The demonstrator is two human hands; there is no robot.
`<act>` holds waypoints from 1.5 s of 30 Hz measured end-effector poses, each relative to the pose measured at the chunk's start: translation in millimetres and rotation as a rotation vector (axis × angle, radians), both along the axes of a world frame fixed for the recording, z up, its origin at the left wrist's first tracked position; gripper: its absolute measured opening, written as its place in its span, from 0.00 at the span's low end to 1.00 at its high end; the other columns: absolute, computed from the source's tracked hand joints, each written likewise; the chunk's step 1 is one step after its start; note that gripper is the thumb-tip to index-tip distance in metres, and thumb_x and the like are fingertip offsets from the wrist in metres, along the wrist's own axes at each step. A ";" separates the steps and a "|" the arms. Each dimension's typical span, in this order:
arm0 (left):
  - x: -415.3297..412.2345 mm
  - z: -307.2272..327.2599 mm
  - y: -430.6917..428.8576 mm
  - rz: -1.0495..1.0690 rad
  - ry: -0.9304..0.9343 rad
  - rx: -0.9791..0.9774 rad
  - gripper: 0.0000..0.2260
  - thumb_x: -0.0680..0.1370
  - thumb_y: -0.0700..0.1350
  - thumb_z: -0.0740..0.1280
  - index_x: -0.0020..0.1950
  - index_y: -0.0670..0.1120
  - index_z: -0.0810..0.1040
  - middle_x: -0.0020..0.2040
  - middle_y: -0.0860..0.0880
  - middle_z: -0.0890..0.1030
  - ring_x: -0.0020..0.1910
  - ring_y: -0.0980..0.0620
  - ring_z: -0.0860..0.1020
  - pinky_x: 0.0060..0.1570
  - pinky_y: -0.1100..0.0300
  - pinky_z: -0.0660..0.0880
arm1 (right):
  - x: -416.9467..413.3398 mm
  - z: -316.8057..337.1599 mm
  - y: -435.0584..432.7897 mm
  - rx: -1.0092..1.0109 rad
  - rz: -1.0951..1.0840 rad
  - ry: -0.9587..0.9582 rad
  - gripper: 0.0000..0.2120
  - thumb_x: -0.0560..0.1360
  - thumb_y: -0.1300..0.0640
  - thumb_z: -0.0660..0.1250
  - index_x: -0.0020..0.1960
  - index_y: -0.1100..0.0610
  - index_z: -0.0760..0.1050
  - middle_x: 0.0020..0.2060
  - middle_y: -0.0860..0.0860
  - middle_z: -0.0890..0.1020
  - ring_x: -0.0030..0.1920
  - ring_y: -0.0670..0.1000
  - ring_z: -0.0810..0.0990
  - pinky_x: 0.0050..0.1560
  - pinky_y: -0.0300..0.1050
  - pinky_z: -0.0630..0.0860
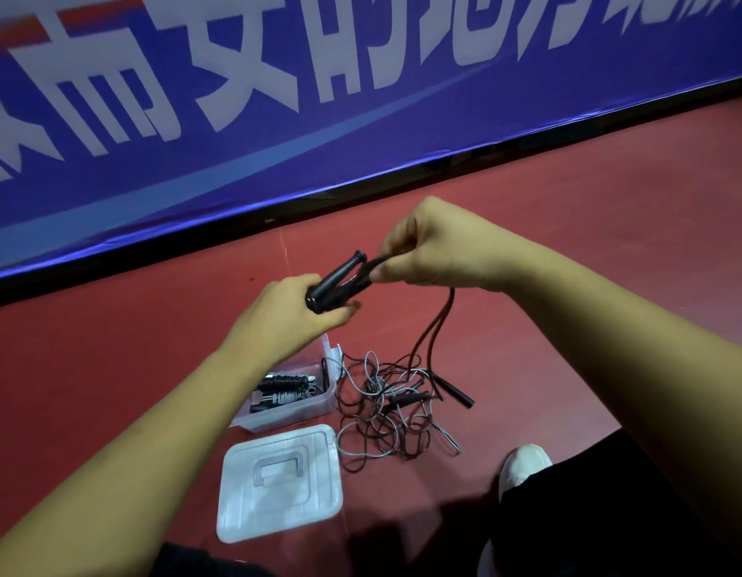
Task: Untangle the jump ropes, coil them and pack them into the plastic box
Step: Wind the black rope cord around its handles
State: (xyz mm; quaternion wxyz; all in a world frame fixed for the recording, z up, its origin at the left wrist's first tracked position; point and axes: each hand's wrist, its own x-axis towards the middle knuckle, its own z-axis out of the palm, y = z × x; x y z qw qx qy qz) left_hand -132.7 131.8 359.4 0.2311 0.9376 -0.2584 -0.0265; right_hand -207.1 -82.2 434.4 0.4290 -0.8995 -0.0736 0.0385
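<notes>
My left hand [286,314] grips two black jump rope handles [340,279] held together above the floor. Just to their right, my right hand [435,247] pinches the black cord [437,322] where it leaves the handles. Two strands of that cord hang down to a tangled pile of black and grey ropes [394,406] on the red floor. The clear plastic box [294,410] stands left of the pile and holds coiled ropes. Its white lid [281,481] lies flat on the floor in front of the box.
A blue banner [277,118] with white characters runs along the back, close behind the hands. My white shoe [523,468] and dark trouser leg sit at the lower right, near the pile. Red floor [610,226] stretches to the right.
</notes>
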 end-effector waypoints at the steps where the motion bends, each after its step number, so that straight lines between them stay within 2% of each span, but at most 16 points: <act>1: -0.5 0.3 0.1 -0.053 0.035 0.014 0.15 0.72 0.62 0.71 0.41 0.52 0.74 0.30 0.51 0.75 0.30 0.52 0.73 0.31 0.56 0.66 | 2.0 -0.8 -1.6 -0.026 -0.019 -0.056 0.06 0.72 0.56 0.75 0.39 0.59 0.84 0.22 0.48 0.73 0.23 0.44 0.66 0.24 0.35 0.62; 5: -8.8 -1.3 -2.2 -0.340 0.198 0.177 0.13 0.77 0.58 0.67 0.51 0.49 0.74 0.36 0.51 0.75 0.32 0.52 0.72 0.34 0.56 0.68 | 9.4 -8.7 -8.4 -0.083 -0.061 -0.188 0.08 0.67 0.52 0.79 0.38 0.55 0.85 0.25 0.51 0.79 0.24 0.43 0.72 0.27 0.34 0.68; 8: -14.8 -3.6 -3.1 -0.442 0.285 0.132 0.13 0.77 0.54 0.70 0.56 0.48 0.76 0.38 0.49 0.76 0.33 0.56 0.70 0.35 0.58 0.68 | 16.3 -17.2 -15.4 -0.091 -0.083 -0.184 0.10 0.65 0.51 0.80 0.38 0.56 0.83 0.27 0.51 0.81 0.28 0.44 0.76 0.30 0.37 0.71; 10: -17.1 -0.2 -2.6 -0.450 0.335 0.023 0.14 0.73 0.54 0.70 0.55 0.50 0.77 0.36 0.51 0.75 0.32 0.57 0.70 0.35 0.58 0.69 | 19.8 -21.7 -20.0 -0.069 -0.079 -0.170 0.10 0.66 0.52 0.80 0.38 0.57 0.83 0.26 0.48 0.80 0.27 0.43 0.75 0.30 0.36 0.70; 13: -16.1 8.1 2.2 -0.425 0.454 -0.193 0.11 0.66 0.57 0.68 0.46 0.58 0.79 0.35 0.53 0.75 0.32 0.56 0.72 0.34 0.61 0.70 | 21.7 -26.5 -25.8 -0.012 -0.072 -0.118 0.08 0.70 0.53 0.77 0.41 0.58 0.84 0.22 0.45 0.75 0.25 0.42 0.70 0.28 0.34 0.67; 14: -15.7 9.0 4.3 -0.425 0.495 -0.268 0.11 0.65 0.57 0.68 0.45 0.57 0.79 0.36 0.52 0.76 0.33 0.56 0.73 0.34 0.61 0.70 | 21.8 -27.9 -27.3 0.001 -0.067 -0.089 0.08 0.72 0.53 0.75 0.42 0.59 0.84 0.22 0.45 0.75 0.25 0.42 0.70 0.28 0.34 0.67; 16: -17.2 8.3 6.8 -0.443 0.593 -0.438 0.15 0.66 0.53 0.69 0.50 0.51 0.78 0.36 0.53 0.78 0.33 0.55 0.74 0.34 0.63 0.70 | 21.8 -30.8 -28.7 0.015 -0.039 -0.025 0.08 0.76 0.56 0.71 0.42 0.59 0.83 0.24 0.45 0.77 0.26 0.42 0.72 0.30 0.36 0.69; 18: -21.0 8.4 5.0 -0.466 0.813 -0.654 0.22 0.68 0.45 0.69 0.61 0.45 0.71 0.31 0.52 0.75 0.28 0.53 0.69 0.29 0.63 0.63 | 21.9 -34.3 -28.0 0.071 -0.004 0.050 0.09 0.79 0.61 0.66 0.41 0.58 0.82 0.28 0.46 0.80 0.29 0.43 0.75 0.35 0.39 0.72; 21: -23.6 11.2 2.5 -0.537 1.035 -0.863 0.30 0.72 0.35 0.62 0.72 0.48 0.61 0.27 0.52 0.71 0.25 0.56 0.63 0.25 0.63 0.55 | 21.8 -40.2 -24.6 0.251 0.060 0.191 0.12 0.82 0.62 0.61 0.43 0.61 0.79 0.28 0.49 0.78 0.30 0.47 0.74 0.34 0.40 0.70; 25: -19.6 12.9 4.9 -0.538 1.178 -1.026 0.31 0.70 0.40 0.69 0.72 0.44 0.64 0.27 0.52 0.66 0.24 0.57 0.61 0.24 0.65 0.55 | 21.3 -42.2 -19.7 0.375 0.090 0.251 0.16 0.82 0.54 0.59 0.47 0.65 0.77 0.26 0.50 0.71 0.28 0.49 0.68 0.32 0.41 0.66; 29: -13.2 14.2 9.9 -0.487 1.165 -1.085 0.24 0.71 0.46 0.72 0.64 0.41 0.71 0.27 0.52 0.62 0.24 0.58 0.59 0.28 0.57 0.48 | 17.0 -37.1 -18.7 0.350 0.114 0.256 0.14 0.78 0.51 0.65 0.48 0.63 0.77 0.27 0.52 0.73 0.28 0.50 0.70 0.32 0.40 0.68; 33: -13.3 14.6 8.4 -0.406 1.104 -1.104 0.18 0.72 0.45 0.72 0.58 0.41 0.73 0.26 0.52 0.63 0.23 0.58 0.59 0.28 0.60 0.53 | 13.4 -30.8 -19.2 0.259 0.113 0.234 0.05 0.75 0.61 0.71 0.48 0.61 0.77 0.27 0.52 0.76 0.25 0.49 0.70 0.27 0.38 0.69; 36: -15.3 16.5 3.8 -0.294 0.978 -1.040 0.13 0.73 0.41 0.68 0.55 0.40 0.71 0.26 0.51 0.62 0.23 0.56 0.59 0.28 0.61 0.54 | 12.8 -29.5 -19.2 0.221 0.088 0.220 0.03 0.76 0.62 0.70 0.47 0.62 0.78 0.28 0.53 0.77 0.27 0.49 0.75 0.29 0.39 0.73; 39: -15.7 17.6 -2.4 -0.161 0.862 -0.992 0.14 0.74 0.38 0.66 0.57 0.42 0.67 0.27 0.50 0.62 0.24 0.54 0.60 0.29 0.58 0.55 | 12.6 -32.3 -13.8 0.128 0.053 0.198 0.06 0.79 0.59 0.67 0.48 0.62 0.78 0.29 0.51 0.78 0.30 0.50 0.79 0.35 0.42 0.78; 42: -13.3 16.4 -5.4 -0.069 0.750 -0.953 0.12 0.76 0.35 0.67 0.53 0.43 0.66 0.27 0.50 0.65 0.24 0.53 0.62 0.27 0.60 0.59 | 13.1 -34.3 -4.6 0.122 0.049 0.229 0.10 0.81 0.58 0.63 0.50 0.65 0.78 0.30 0.52 0.76 0.27 0.49 0.73 0.31 0.43 0.74; 45: -10.7 14.7 -6.7 0.017 0.635 -0.855 0.09 0.79 0.33 0.64 0.48 0.44 0.65 0.28 0.49 0.71 0.26 0.51 0.68 0.26 0.60 0.62 | 13.0 -33.0 3.1 0.139 0.035 0.270 0.11 0.82 0.58 0.61 0.51 0.65 0.77 0.32 0.52 0.76 0.24 0.45 0.67 0.28 0.42 0.69</act>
